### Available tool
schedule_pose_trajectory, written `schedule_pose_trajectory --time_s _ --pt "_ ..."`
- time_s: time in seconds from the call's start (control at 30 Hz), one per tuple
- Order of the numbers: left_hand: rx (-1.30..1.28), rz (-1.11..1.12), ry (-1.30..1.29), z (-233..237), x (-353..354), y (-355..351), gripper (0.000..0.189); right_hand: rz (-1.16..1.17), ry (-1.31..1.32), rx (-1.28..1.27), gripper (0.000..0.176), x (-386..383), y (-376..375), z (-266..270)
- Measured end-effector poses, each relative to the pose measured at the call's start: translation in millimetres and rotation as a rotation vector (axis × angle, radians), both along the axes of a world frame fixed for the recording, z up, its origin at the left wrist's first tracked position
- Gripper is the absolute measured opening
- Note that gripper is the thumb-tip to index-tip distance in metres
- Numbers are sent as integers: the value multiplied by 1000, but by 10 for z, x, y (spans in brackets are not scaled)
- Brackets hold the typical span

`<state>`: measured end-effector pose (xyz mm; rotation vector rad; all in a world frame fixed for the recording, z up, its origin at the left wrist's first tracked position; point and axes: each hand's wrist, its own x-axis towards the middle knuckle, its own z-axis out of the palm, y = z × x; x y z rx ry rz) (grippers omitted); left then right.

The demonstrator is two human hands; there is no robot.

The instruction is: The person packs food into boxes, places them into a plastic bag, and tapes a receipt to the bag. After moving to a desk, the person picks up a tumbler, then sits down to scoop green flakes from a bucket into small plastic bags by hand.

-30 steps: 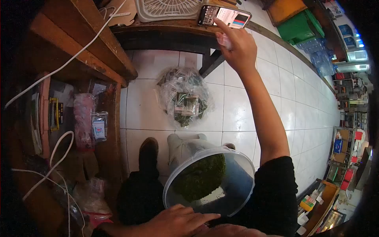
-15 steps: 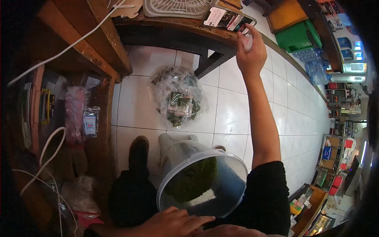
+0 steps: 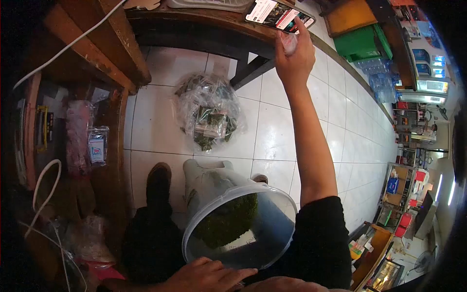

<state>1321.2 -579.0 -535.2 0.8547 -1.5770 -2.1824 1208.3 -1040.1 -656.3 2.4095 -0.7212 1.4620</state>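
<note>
White ceramic floor tiles (image 3: 275,126) with thin dark joints covered the ground. A dark brown wooden bench (image 3: 194,22) ran across the far side; a brown wooden shelf unit (image 3: 107,194) stood at left. Far right: a green plastic bin (image 3: 362,44), with clear bluish water bottles (image 3: 382,80) near it.

Black-framed smartphone (image 3: 277,14), screen lit, lay at the bench edge. Right hand (image 3: 295,56): index finger extended to the phone screen; a small crumpled piece of clear plastic (image 3: 290,45) was held between thumb and fingers.

Round translucent plastic bucket (image 3: 275,221) sat tilted between the person's legs, mouth towards the wearer. Contents: a dark green mass (image 3: 228,221) against one side, and a white patch with illegible dark marks beside it. Left hand (image 3: 206,276) lay at the bucket's near rim, back upward, index finger stretched out to the right; whether it gripped the rim could not be told.

Large clear plastic bag (image 3: 211,119) of green packets rested on the tiles beyond the bucket.
</note>
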Motion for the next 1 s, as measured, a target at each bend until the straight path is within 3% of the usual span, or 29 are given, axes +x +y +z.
schedule_pose_trajectory --time_s 0.17,0.37,0.47,0.57,0.67,0.8,0.9,1.0 --pt "30 68 26 5 61 39 64 -56 132 86 46 -48 114 71" --pt "103 -48 -2 -3 43 -20 67 32 28 -34 49 11 87 74" --pt "-8 20 -21 -37 -8 94 69 -30 27 0 53 15 111 40" --pt "-19 -59 -48 -6 -1 -3 69 -34 72 -2 56 0 100 49" --pt "-87 26 -25 -46 -36 47 68 -40 93 158 46 12 198 164" --pt "-93 -41 -75 -54 -35 91 65 -17 78 62 44 37 200 174" --pt "-70 -46 -63 -12 -9 33 63 -40 82 127 43 41 203 169" --pt "-90 -49 -70 -23 -35 68 64 -9 34 -1 44 56 150 124"
